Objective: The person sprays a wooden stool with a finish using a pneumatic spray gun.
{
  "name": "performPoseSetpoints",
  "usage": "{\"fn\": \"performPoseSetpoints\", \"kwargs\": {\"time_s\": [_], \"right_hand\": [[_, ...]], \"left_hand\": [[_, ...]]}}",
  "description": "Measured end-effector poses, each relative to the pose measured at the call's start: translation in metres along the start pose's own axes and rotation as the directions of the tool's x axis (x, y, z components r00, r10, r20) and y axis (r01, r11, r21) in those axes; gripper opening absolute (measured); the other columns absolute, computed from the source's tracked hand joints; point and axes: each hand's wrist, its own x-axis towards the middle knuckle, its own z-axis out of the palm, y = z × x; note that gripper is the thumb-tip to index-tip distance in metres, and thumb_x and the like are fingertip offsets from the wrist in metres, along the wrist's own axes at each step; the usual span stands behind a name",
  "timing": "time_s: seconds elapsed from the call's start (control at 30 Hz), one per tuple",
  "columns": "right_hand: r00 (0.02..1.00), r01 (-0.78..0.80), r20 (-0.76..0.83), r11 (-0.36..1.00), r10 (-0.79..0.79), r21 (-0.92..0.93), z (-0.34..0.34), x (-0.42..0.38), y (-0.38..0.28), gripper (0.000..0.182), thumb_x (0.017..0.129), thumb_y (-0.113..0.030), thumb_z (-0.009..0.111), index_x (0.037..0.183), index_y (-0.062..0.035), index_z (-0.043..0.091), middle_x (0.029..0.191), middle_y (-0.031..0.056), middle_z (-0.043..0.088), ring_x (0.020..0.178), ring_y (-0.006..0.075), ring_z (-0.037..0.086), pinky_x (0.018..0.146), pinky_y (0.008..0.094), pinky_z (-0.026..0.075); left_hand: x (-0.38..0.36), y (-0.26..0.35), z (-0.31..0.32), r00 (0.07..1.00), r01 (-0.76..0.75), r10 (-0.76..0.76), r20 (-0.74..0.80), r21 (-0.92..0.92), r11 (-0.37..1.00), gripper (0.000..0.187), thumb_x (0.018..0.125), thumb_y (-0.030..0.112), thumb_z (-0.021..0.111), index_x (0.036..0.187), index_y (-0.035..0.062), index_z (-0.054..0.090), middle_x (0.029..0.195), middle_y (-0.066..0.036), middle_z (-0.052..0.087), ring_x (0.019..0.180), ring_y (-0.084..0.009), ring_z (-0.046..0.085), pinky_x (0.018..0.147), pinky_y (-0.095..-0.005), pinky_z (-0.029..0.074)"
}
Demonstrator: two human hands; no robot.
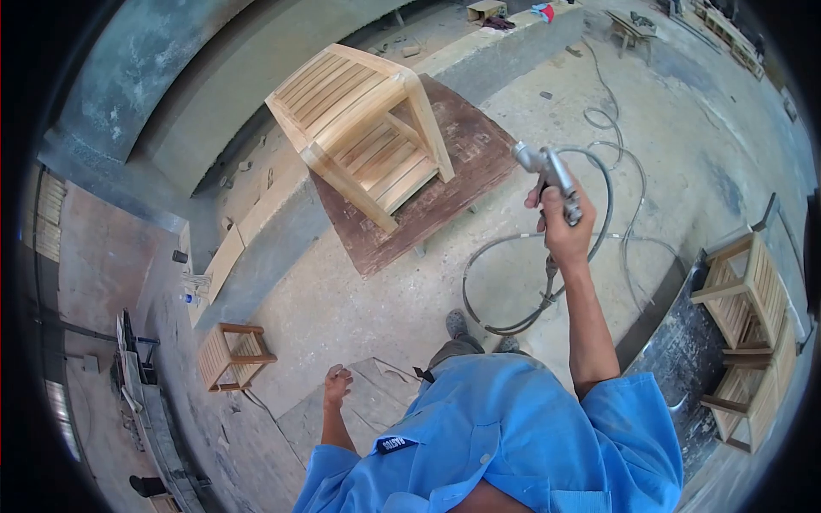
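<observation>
My right hand (567,224) is closed around the handle of a metal spray gun (556,171), its nozzle end pointing up and left toward the table. A grey hose (609,192) loops from the gun down to the floor. Left of the gun, a slatted wooden stool (376,128) with a lower shelf stands on a brown, worn tabletop (466,128), apart from the gun. My left hand (338,385) hangs low at my side, fingers loosely bent and nothing visible in them.
A small slatted stool (233,357) stands on the floor at left. Two more stools (744,295) rest on a dark board (684,368) at right. More hose (611,128) snakes over the floor. Behind the table runs a low concrete ledge (492,64).
</observation>
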Motion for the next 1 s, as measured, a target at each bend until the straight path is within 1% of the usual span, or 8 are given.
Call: {"fn": "performPoseSetpoints", "kwargs": {"time_s": [0.27,0.33,0.53,0.67,0.73,0.9,0.97,1.0], "right_hand": [[0.99,-0.143,0.017,0.985,0.142,0.093,0.008,-0.019,0.076,0.049,0.094,-0.033,0.063,0.129,0.0016,0.056,0.072,0.0034,0.061,0.062,0.0085,0.056,0.052,0.022,0.04],[0.945,-0.326,0.028,0.945,0.326,-0.002,0.002,-0.037,0.119,0.041,0.094,-0.04,0.06,0.108,-0.0014,0.061,0.072,0.004,0.063,0.062,0.0089,0.06,0.041,0.0203,0.039],[0.793,-0.608,-0.07,0.792,0.605,-0.049,-0.006,-0.09,0.181,0.036,0.094,-0.04,0.059,0.099,-0.0045,0.064,0.069,0.0022,0.063,0.059,0.0075,0.058,0.04,0.0218,0.039],[0.781,-0.625,-0.083,0.774,0.619,-0.102,0.015,-0.094,0.172,0.038,0.095,-0.042,0.058,0.101,-0.0048,0.064,0.069,0.0019,0.063,0.06,0.0071,0.058,0.041,0.0215,0.04],[0.827,-0.559,-0.036,0.815,0.561,-0.154,0.031,-0.09,0.153,0.042,0.095,-0.037,0.058,0.119,-0.0025,0.064,0.067,0.0001,0.059,0.06,0.0059,0.054,0.046,0.0227,0.04],[0.932,-0.354,-0.004,0.908,0.362,-0.226,0.089,-0.063,0.109,0.049,0.094,-0.042,0.059,0.123,-0.0029,0.061,0.072,0.0015,0.062,0.062,0.0066,0.056,0.047,0.0211,0.041],[0.954,-0.291,-0.006,0.923,0.299,-0.251,0.111,-0.053,0.106,0.042,0.092,-0.026,0.065,0.126,-0.0028,0.06,0.082,0.0076,0.067,0.073,0.0117,0.062,0.07,0.0263,0.05],[0.953,-0.295,-0.01,0.921,0.303,-0.255,0.125,-0.049,0.108,0.042,0.092,-0.026,0.065,0.126,-0.0028,0.06,0.082,0.0076,0.067,0.073,0.0117,0.062,0.07,0.0263,0.05]], "left_hand": [[0.002,0.016,-0.006,0.998,0.047,-0.051,0.043,0.073,0.996,0.055,0.09,0.035,0.058,0.138,0.0111,0.043,0.122,-0.013,0.06,0.11,-0.0296,0.06,0.086,-0.0487,0.048],[-0.001,0.015,-0.012,0.997,0.051,-0.055,0.049,0.067,0.996,0.056,0.091,0.035,0.058,0.138,0.011,0.042,0.122,-0.013,0.06,0.111,-0.0296,0.06,0.087,-0.0488,0.047],[0.026,0.057,-0.028,1.0,-0.007,0.007,-0.008,-0.039,0.999,0.056,0.093,0.036,0.058,0.139,0.0107,0.041,0.124,-0.013,0.059,0.112,-0.0289,0.059,0.088,-0.0488,0.047],[0.08,0.15,-0.025,0.954,-0.3,0.299,-0.029,-0.067,0.952,0.056,0.097,0.037,0.054,0.141,0.0075,0.039,0.125,-0.014,0.06,0.112,-0.0267,0.058,0.09,-0.0442,0.047],[0.096,0.207,-0.02,0.911,-0.412,0.413,0.008,-0.038,0.91,0.055,0.099,0.037,0.051,0.142,0.0061,0.038,0.127,-0.017,0.059,0.115,-0.0273,0.058,0.092,-0.042,0.046],[0.125,0.306,-0.006,0.833,-0.547,0.552,0.03,-0.104,0.831,0.057,0.1,0.038,0.049,0.141,0.0016,0.038,0.129,-0.022,0.056,0.121,-0.0293,0.055,0.1,-0.0426,0.043],[0.131,0.328,-0.004,0.793,-0.599,0.608,0.042,-0.132,0.79,0.056,0.1,0.037,0.049,0.141,0.0002,0.038,0.129,-0.022,0.056,0.121,-0.0297,0.055,0.1,-0.0422,0.043],[0.129,0.334,-0.005,0.795,-0.595,0.605,0.048,-0.132,0.793,0.056,0.1,0.037,0.049,0.141,0.0002,0.038,0.129,-0.022,0.056,0.121,-0.0297,0.055,0.1,-0.0422,0.043]]}}
